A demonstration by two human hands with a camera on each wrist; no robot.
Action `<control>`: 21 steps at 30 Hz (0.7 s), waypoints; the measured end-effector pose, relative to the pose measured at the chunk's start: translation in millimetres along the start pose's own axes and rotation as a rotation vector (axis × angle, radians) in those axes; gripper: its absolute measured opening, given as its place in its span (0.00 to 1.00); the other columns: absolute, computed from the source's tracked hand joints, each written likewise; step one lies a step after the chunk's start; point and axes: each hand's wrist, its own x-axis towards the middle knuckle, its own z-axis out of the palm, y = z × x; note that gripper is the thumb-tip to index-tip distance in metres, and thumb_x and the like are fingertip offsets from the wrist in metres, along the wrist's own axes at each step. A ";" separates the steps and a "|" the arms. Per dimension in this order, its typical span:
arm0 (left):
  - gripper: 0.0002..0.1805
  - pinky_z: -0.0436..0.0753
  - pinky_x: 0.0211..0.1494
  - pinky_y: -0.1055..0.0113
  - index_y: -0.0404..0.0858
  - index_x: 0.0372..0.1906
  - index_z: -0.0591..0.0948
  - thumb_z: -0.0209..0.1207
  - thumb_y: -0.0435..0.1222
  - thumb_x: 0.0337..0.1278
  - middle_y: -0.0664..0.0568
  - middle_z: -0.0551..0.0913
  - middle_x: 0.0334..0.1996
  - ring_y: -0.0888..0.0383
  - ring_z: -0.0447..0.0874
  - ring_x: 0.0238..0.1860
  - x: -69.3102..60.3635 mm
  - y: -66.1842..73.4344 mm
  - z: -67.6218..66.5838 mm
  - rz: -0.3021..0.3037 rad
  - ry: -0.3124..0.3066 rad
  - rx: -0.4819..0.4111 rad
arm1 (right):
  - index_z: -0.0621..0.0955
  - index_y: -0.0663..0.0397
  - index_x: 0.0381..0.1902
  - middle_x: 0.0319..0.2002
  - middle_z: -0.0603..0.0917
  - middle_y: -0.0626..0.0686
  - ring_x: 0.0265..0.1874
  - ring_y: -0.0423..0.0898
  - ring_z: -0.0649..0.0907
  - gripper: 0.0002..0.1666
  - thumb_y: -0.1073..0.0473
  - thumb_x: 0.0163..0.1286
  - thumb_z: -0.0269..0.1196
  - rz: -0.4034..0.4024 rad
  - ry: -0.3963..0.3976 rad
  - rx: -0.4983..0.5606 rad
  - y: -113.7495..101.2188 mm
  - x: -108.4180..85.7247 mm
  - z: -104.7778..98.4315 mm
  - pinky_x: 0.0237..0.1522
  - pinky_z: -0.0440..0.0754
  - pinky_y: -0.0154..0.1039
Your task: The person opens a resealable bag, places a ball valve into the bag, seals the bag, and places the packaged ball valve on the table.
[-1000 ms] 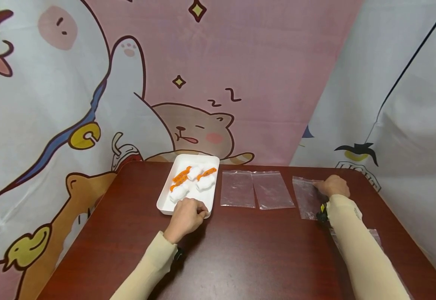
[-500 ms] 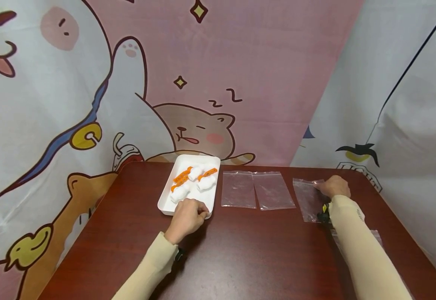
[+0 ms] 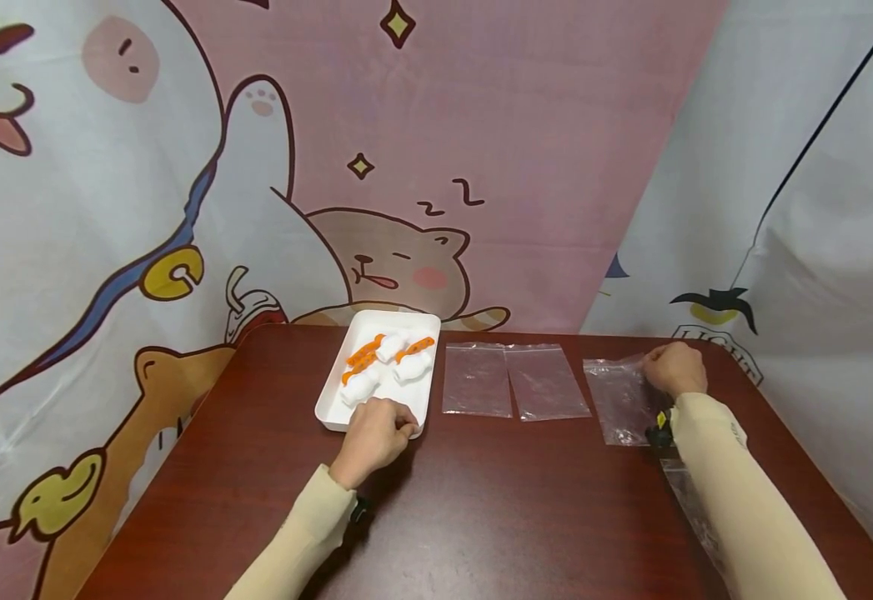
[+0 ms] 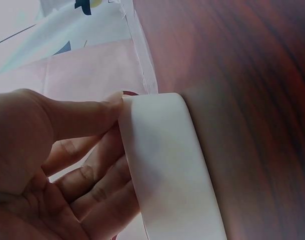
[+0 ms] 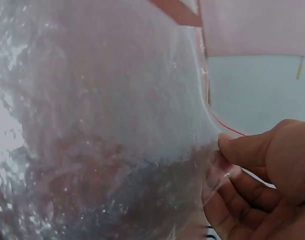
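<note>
A white tray [image 3: 382, 412] stands at the back of the table, holding white rolled pieces [image 3: 362, 387] and orange strips [image 3: 415, 346]. My left hand [image 3: 374, 437] pinches its near rim; the left wrist view shows the thumb on the rim and the fingers curled on the tray's inner side [image 4: 162, 150]. To the right, my right hand [image 3: 676, 369] pinches the far right corner of a clear zip bag [image 3: 619, 404]. In the right wrist view that bag [image 5: 107, 115] fills much of the picture, with its corner between thumb and fingers [image 5: 242, 150].
Two flat clear zip bags, a left one [image 3: 477, 379] and a right one [image 3: 546, 382], lie between the tray and the held bag. Another clear bag [image 3: 687, 492] lies partly under the right forearm. A printed cloth [image 3: 541, 167] hangs behind the dark wooden table [image 3: 511, 508].
My right hand has shifted slightly right and up, with the pinched bag's corner. The right forearm has moved right, uncovering more of the bag below. My left hand stays on the tray.
</note>
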 end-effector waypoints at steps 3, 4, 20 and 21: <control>0.06 0.79 0.36 0.59 0.52 0.24 0.91 0.72 0.36 0.50 0.65 0.89 0.24 0.53 0.88 0.33 -0.1 -0.2 0.1 0.004 0.005 0.001 | 0.87 0.67 0.41 0.39 0.87 0.69 0.34 0.59 0.82 0.19 0.55 0.68 0.59 -0.012 0.026 0.014 -4.1 -3.1 -4.3 0.27 0.76 0.43; 0.06 0.79 0.36 0.59 0.52 0.24 0.91 0.72 0.36 0.50 0.65 0.89 0.24 0.54 0.88 0.33 -0.1 -0.3 0.4 0.008 0.007 0.000 | 0.87 0.67 0.43 0.42 0.87 0.70 0.36 0.60 0.82 0.19 0.55 0.68 0.60 -0.011 0.033 0.019 -5.1 -4.5 -5.5 0.29 0.78 0.45; 0.06 0.79 0.36 0.59 0.51 0.25 0.91 0.72 0.36 0.50 0.64 0.89 0.23 0.53 0.88 0.33 -1.1 0.1 0.9 0.019 0.013 -0.011 | 0.83 0.67 0.53 0.47 0.85 0.70 0.39 0.58 0.82 0.24 0.49 0.78 0.57 0.037 0.139 0.157 -32.4 -30.0 -32.9 0.25 0.76 0.36; 0.06 0.79 0.36 0.59 0.51 0.25 0.91 0.72 0.36 0.50 0.64 0.88 0.23 0.54 0.88 0.33 -1.0 -0.1 1.1 0.021 0.013 -0.009 | 0.83 0.67 0.53 0.47 0.86 0.70 0.40 0.58 0.82 0.24 0.49 0.78 0.57 0.034 0.155 0.159 -34.4 -31.7 -34.1 0.26 0.76 0.36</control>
